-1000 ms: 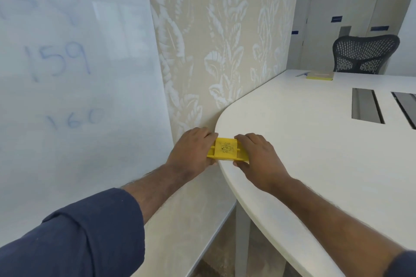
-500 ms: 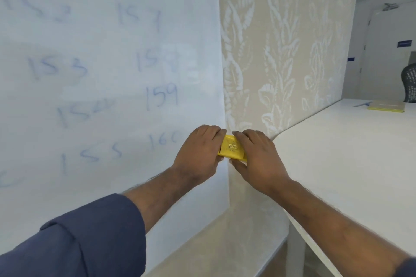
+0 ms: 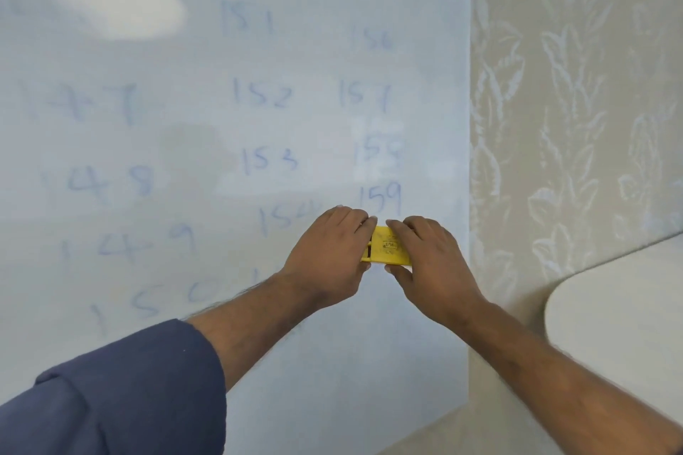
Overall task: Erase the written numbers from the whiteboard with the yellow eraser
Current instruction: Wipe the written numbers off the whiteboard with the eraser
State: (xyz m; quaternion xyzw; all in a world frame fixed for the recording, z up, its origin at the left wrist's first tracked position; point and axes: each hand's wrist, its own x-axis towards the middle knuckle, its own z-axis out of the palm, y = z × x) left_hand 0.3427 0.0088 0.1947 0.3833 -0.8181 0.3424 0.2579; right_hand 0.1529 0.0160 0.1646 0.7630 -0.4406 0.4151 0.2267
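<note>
A flat yellow eraser (image 3: 386, 247) is held between both hands in front of the whiteboard (image 3: 229, 144). My left hand (image 3: 327, 255) grips its left end and my right hand (image 3: 430, 262) grips its right end. The board carries several faint blue numbers in columns, such as 152 (image 3: 262, 96), 153 (image 3: 269, 161) and 159 (image 3: 380, 198). The eraser sits just below the 159, over the lower right part of the board. My hands hide whatever is written behind them.
A beige wall with a white leaf pattern (image 3: 576, 114) meets the board's right edge. The rounded corner of a white table (image 3: 621, 310) juts in at the right. A bright glare patch (image 3: 99, 0) lies on the board's upper left.
Both hands lifted the eraser off the table corner and carried it left and up to the whiteboard. My view turned left, so the table and chair have slid out of sight.
</note>
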